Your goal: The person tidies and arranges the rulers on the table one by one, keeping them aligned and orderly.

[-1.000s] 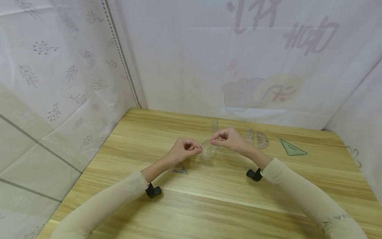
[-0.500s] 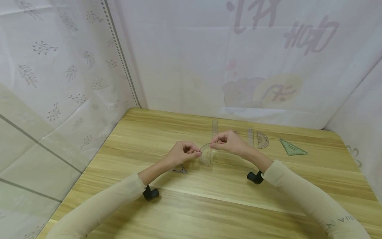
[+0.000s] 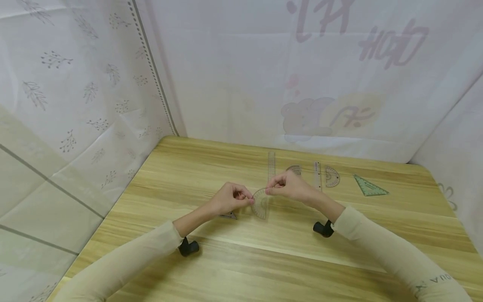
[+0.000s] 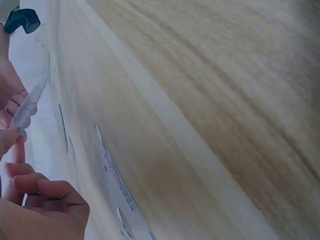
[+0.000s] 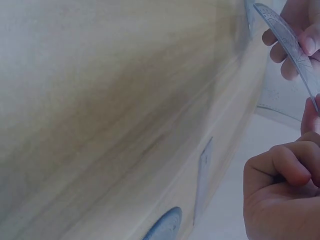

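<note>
Between both hands, a clear protractor [image 3: 260,204] is held up off the wooden table. My left hand [image 3: 229,197] pinches its left edge between thumb and forefinger, the other fingers curled in. At the upper right of its arc, my right hand [image 3: 289,186] pinches it too. The right wrist view shows the protractor [image 5: 287,45] tilted, nearly edge-on. Under my left hand lies a clear set square [image 3: 228,215], partly hidden; the left wrist view shows more of this set square [image 4: 117,187] flat on the wood.
Behind my right hand lie a clear ruler [image 3: 271,165] and a partly covered protractor [image 3: 294,169]. Farther right are another ruler [image 3: 317,174], another protractor [image 3: 332,176] and a green set square [image 3: 370,186]. Cloth curtains border the table's [image 3: 241,268] back and sides.
Both hands have drawn slightly toward the body, still pinching the protractor between them. The protractor lying behind my right hand has come into view. The items on the table have stayed put.
</note>
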Action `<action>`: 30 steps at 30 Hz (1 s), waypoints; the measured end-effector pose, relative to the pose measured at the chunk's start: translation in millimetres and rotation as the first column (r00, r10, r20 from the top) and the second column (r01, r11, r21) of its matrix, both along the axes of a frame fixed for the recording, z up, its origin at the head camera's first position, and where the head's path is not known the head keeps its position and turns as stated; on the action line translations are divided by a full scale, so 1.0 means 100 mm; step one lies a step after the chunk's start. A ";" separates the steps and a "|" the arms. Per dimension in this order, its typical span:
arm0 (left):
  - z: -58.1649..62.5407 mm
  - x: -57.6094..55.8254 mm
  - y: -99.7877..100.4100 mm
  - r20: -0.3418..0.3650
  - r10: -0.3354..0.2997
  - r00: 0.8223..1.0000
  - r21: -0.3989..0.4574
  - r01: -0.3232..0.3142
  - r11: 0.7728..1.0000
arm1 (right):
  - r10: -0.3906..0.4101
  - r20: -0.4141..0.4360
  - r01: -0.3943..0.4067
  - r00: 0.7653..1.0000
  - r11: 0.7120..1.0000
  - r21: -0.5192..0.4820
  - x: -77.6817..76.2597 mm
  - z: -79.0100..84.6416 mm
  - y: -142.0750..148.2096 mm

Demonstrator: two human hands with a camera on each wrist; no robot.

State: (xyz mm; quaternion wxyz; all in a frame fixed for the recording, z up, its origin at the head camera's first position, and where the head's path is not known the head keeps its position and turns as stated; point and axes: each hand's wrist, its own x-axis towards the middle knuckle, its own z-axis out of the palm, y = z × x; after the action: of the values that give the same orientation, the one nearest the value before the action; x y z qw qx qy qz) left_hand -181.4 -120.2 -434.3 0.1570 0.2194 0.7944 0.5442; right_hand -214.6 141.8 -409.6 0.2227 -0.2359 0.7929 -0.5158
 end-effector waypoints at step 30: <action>-0.02 0.12 0.05 0.039 -0.054 0.998 -0.159 0.060 0.985 | 0.058 -0.065 -0.051 0.996 0.994 0.096 0.08 -0.21 -0.06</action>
State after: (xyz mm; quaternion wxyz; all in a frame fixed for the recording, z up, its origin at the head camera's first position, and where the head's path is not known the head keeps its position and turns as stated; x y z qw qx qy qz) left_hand -169.4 -114.8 -436.7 0.2035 0.2193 0.8262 0.4774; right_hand -206.1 136.1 -430.3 0.2206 -0.2640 0.8168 -0.4631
